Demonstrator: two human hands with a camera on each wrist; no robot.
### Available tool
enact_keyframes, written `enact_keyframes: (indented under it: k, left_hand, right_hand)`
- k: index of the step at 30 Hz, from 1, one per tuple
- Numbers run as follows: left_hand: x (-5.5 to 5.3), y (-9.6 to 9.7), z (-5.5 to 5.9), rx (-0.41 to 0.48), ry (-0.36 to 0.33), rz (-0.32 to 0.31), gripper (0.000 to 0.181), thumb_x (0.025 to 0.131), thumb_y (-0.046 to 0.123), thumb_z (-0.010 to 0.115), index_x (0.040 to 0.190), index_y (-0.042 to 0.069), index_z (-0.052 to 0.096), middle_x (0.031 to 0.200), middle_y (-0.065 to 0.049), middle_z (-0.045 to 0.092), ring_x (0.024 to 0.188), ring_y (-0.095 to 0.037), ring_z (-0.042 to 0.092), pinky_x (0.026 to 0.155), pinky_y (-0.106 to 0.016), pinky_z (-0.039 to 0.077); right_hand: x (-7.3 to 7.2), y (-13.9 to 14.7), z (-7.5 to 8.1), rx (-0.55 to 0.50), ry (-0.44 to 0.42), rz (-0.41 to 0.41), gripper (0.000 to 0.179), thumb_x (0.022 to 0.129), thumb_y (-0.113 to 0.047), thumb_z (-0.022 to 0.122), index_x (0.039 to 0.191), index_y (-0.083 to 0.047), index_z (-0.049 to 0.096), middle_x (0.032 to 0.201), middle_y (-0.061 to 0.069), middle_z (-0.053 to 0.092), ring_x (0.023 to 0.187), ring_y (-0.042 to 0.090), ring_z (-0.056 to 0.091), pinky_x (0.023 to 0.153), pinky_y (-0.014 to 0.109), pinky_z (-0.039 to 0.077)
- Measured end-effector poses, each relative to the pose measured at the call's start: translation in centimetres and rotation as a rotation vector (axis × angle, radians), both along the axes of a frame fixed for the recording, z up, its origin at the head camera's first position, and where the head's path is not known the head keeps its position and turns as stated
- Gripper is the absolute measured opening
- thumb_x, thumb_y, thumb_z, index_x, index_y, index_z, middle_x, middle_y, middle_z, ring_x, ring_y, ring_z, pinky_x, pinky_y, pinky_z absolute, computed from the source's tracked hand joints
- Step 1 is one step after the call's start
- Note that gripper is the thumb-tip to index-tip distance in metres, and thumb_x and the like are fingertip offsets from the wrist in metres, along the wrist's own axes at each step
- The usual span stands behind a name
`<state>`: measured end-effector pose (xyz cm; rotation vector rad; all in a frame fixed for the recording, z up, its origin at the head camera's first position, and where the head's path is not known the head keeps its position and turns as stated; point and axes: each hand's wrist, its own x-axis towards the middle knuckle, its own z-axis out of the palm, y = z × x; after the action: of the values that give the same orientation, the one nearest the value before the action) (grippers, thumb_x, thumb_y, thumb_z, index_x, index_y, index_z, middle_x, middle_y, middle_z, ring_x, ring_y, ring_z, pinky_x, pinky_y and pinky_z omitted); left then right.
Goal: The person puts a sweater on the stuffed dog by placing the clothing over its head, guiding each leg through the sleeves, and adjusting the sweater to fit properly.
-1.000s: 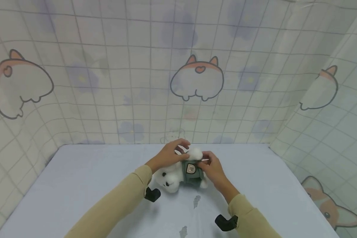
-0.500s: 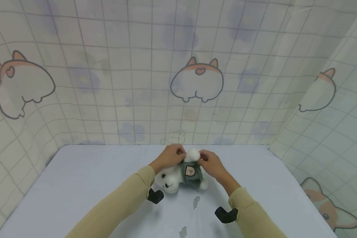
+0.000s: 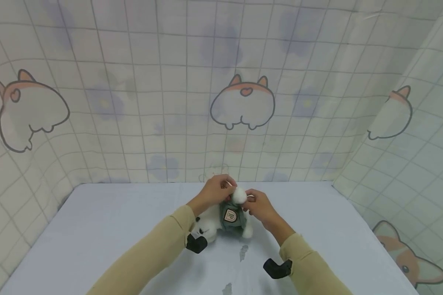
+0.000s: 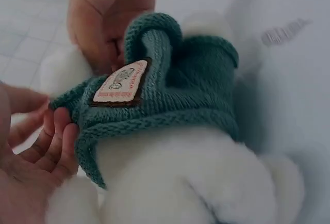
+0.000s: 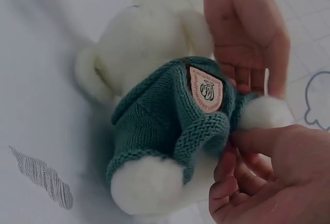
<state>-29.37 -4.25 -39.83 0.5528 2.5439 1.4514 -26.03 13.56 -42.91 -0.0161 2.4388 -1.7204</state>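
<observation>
A white plush bear (image 3: pixel 206 223) in a green knitted sweater (image 5: pixel 149 121) lies on its side at the far middle of the table. A pale badge (image 4: pixel 121 84) with a dark border sits on the sweater. My left hand (image 3: pixel 215 190) pinches the knit edge beside one white paw (image 5: pixel 265 113), as the left wrist view shows. On the other side of that paw, my right hand (image 5: pixel 278 175) pinches the sweater's rolled edge between thumb and fingers. The bear's face is partly hidden behind the left wrist's black camera mount (image 3: pixel 197 243) in the head view.
The white table (image 3: pixel 107 229) bears two grey patches (image 3: pixel 243 253) near its middle. Behind it and along both sides hangs a gridded curtain (image 3: pixel 133 123) printed with corgis. A second black mount (image 3: pixel 277 268) is on the right wrist.
The bear's sweater and paw have shifted slightly, with the badge now further left and lower. Both hands stay at the paw; the left has moved a little right since half a second ago.
</observation>
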Motion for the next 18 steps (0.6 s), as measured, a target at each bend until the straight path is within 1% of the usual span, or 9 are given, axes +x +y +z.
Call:
enact_keyframes:
  k: [4,5,6,8,11,13,15,16,18]
  left_hand:
    - [0.8,0.0,0.3,-0.184,0.161,-0.095,0.030,0.091,0.040,0.064,0.113,0.020,0.066,0.107,-0.004,0.059,0.090,-0.018,0.056,0.078,-0.034,0.049]
    - [0.9,0.1,0.4,-0.216,0.189,-0.110,0.034,0.090,0.044,0.065,0.115,0.021,0.065,0.110,-0.004,0.058,0.093,-0.020,0.056,0.080,-0.036,0.050]
    - [1.1,0.2,0.5,-0.243,0.203,-0.114,0.036,0.089,0.046,0.066,0.116,0.023,0.065,0.113,-0.004,0.058,0.095,-0.020,0.056,0.082,-0.037,0.050]
    - [1.2,0.4,0.4,-0.287,0.216,-0.099,0.036,0.088,0.047,0.066,0.115,0.024,0.065,0.115,-0.004,0.058,0.098,-0.020,0.056,0.082,-0.037,0.050]
    - [1.1,0.5,0.2,-0.317,0.233,-0.077,0.030,0.090,0.044,0.065,0.112,0.024,0.065,0.114,-0.004,0.060,0.097,-0.020,0.058,0.081,-0.037,0.052]
    - [0.9,0.3,0.0,-0.322,0.225,-0.074,0.029,0.091,0.043,0.064,0.111,0.024,0.065,0.114,-0.003,0.060,0.099,-0.019,0.057,0.082,-0.037,0.051]
    - [0.7,0.1,0.0,-0.302,0.214,-0.092,0.028,0.091,0.043,0.064,0.111,0.024,0.065,0.114,-0.002,0.061,0.098,-0.019,0.057,0.080,-0.037,0.051]
    - [0.6,0.0,0.0,-0.294,0.209,-0.104,0.028,0.091,0.042,0.064,0.112,0.023,0.065,0.113,-0.002,0.062,0.097,-0.019,0.057,0.079,-0.035,0.051]
    - [0.4,-0.1,0.0,-0.271,0.196,-0.133,0.027,0.092,0.040,0.064,0.113,0.023,0.065,0.111,-0.002,0.064,0.093,-0.016,0.056,0.076,-0.032,0.050]
  right_hand:
    - [0.0,-0.6,0.1,-0.040,-0.020,-0.025,0.025,0.089,-0.005,0.059,0.113,0.001,0.056,0.080,-0.001,0.068,0.069,0.011,0.055,0.061,0.025,0.043]
    - [0.1,-0.7,0.2,-0.055,-0.026,-0.032,0.025,0.088,-0.003,0.057,0.113,0.001,0.055,0.079,-0.001,0.067,0.069,0.011,0.055,0.062,0.025,0.044]
    - [0.1,-0.8,0.3,-0.075,-0.032,-0.033,0.026,0.088,-0.002,0.056,0.113,0.002,0.053,0.078,-0.001,0.065,0.069,0.011,0.054,0.062,0.026,0.044]
    - [0.1,-0.9,0.4,-0.119,-0.060,-0.047,0.027,0.088,-0.002,0.054,0.115,0.003,0.051,0.076,-0.001,0.060,0.070,0.012,0.054,0.063,0.026,0.044]
    - [0.1,-0.6,0.7,-0.248,-0.123,-0.068,0.034,0.090,-0.003,0.052,0.122,0.005,0.043,0.075,-0.001,0.056,0.069,0.010,0.053,0.064,0.025,0.046]
    - [0.0,-0.2,1.0,-0.340,-0.155,-0.083,0.036,0.092,-0.003,0.052,0.124,0.005,0.038,0.075,-0.001,0.052,0.069,0.008,0.050,0.063,0.022,0.044]
    - [0.0,0.4,1.3,-0.420,-0.172,-0.087,0.035,0.092,-0.003,0.053,0.122,0.003,0.034,0.075,-0.003,0.050,0.067,0.007,0.048,0.062,0.021,0.042]
    - [0.0,0.5,1.3,-0.437,-0.173,-0.085,0.033,0.093,-0.003,0.053,0.119,0.002,0.035,0.074,-0.003,0.049,0.067,0.007,0.047,0.061,0.021,0.041]
    - [-0.1,0.8,1.3,-0.407,-0.162,-0.078,0.026,0.094,-0.005,0.055,0.114,-0.001,0.039,0.075,-0.003,0.051,0.068,0.008,0.048,0.062,0.022,0.041]
